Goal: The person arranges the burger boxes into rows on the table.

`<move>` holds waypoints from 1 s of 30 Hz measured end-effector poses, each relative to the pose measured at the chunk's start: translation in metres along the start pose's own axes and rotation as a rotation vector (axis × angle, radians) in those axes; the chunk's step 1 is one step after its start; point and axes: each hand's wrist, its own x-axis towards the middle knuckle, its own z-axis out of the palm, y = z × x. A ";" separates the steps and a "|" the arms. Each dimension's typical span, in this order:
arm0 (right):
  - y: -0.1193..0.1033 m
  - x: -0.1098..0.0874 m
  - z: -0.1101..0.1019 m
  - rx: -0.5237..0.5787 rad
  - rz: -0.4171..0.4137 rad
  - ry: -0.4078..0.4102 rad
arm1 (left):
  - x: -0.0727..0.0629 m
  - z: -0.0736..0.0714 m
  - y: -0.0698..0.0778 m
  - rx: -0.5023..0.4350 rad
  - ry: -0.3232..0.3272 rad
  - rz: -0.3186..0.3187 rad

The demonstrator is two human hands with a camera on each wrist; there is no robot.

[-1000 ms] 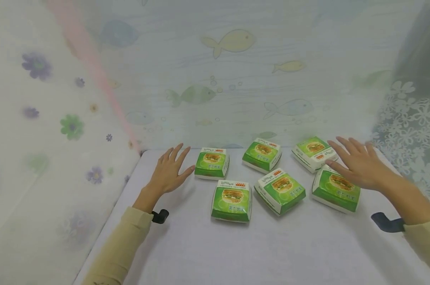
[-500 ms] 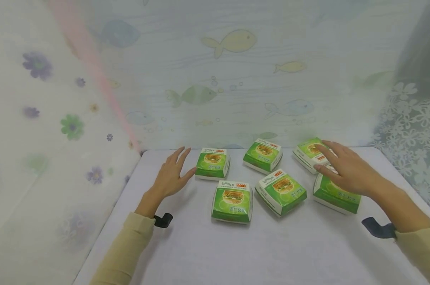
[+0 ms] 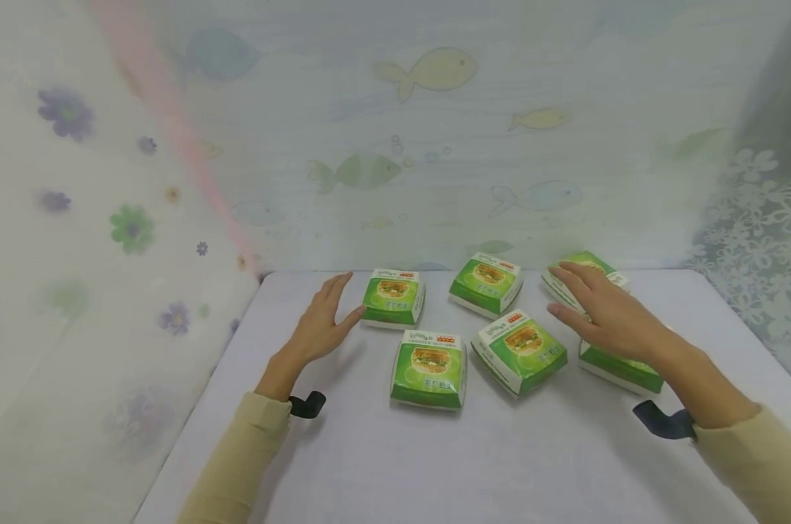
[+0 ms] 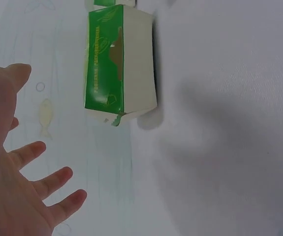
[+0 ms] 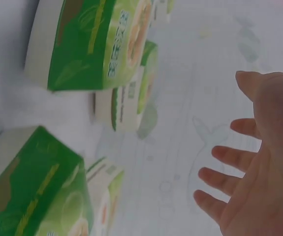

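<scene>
six squat burger boxes (image 3: 429, 370) of thin printed card, squarish with slanting sides, sit in two loose rows on a smooth white table covering (image 3: 513, 458). their lids are glossy green and white with a burger picture on top, their lower parts plain white; from the left wrist, the back left box (image 3: 394, 298) shows a crisp green side with a ragged brown patch along its fold. the back middle box (image 3: 486, 284) and the front middle box (image 3: 519, 353) sit askew. behind hangs a pale, filmy curtain (image 3: 434, 182) printed with fish, and a flowered cloth (image 3: 68, 306) falls at the left. the left hand (image 3: 316, 327) is held above the table just beside the back left box, fingers extended and thumb spread wide of them, with a gap to the box in the wrist view. the right hand (image 3: 614, 316) hangs over the back right box (image 3: 561, 290) and the front right box (image 3: 621, 371), hiding part of each, its fingers spread and slightly bent, thumb apart. both forearms reach forward in beige sleeves (image 3: 238, 458), a dark curved piece (image 3: 308, 405) at each wrist.
</scene>
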 end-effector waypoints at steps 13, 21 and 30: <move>-0.037 0.018 0.016 0.151 -0.066 -0.039 | 0.001 0.008 -0.001 -0.156 -0.038 -0.023; -0.058 0.042 0.023 0.214 -0.106 -0.091 | 0.013 0.010 0.005 -0.250 -0.068 -0.048; -0.077 0.070 0.038 0.309 -0.109 -0.157 | 0.019 0.014 0.004 -0.281 -0.078 -0.080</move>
